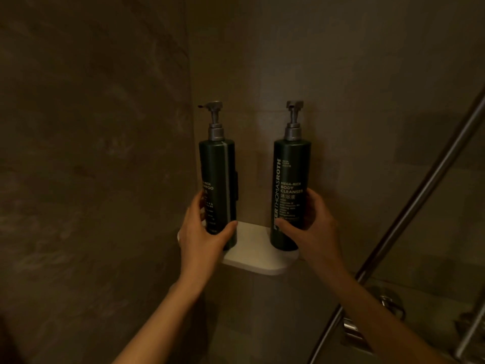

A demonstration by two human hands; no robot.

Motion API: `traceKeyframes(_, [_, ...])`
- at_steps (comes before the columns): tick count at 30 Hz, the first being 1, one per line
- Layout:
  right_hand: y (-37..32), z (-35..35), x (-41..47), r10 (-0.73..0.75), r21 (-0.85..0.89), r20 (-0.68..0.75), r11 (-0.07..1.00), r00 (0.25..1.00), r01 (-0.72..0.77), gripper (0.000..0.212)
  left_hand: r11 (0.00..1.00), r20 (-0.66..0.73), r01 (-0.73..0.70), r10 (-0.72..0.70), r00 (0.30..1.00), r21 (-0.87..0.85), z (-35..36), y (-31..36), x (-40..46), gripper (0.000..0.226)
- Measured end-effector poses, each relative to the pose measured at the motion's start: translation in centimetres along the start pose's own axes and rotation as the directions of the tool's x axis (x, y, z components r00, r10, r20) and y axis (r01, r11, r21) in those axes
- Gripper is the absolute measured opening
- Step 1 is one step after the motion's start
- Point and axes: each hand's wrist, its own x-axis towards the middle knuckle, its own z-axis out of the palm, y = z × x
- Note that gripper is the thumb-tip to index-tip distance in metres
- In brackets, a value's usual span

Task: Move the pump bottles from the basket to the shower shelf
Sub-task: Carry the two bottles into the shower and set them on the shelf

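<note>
The brown tiled walls meet in a corner, dimly lit. A metal shower rail runs diagonally across the right side, with a chrome valve fitting near its lower end.

A white corner shelf is fixed at the wall junction. Two dark green pump bottles stand upright on it, well apart from each other, each with a grey pump head.

The shampoo bottle stands at the left edge of the shelf, its nozzle pointing left. The body cleanser bottle stands at the right side, its label facing the room.

The person's left hand is clamped around the lower part of the shampoo bottle, thumb across the front, fingers behind. The right hand is wrapped around the lower part of the body cleanser bottle, thumb on the front near the base. Both forearms extend up from the lower frame.
</note>
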Motion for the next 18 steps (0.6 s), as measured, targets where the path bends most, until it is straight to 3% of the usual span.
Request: traceKeyframes(18, [-0.5,0.2,0.1,0.038,-0.035,0.004,0.999,0.999,-0.038,0.081,0.962,0.026,0.013,-0.021,0.999,0.274,-0.8,-2.9,3.5,0.084])
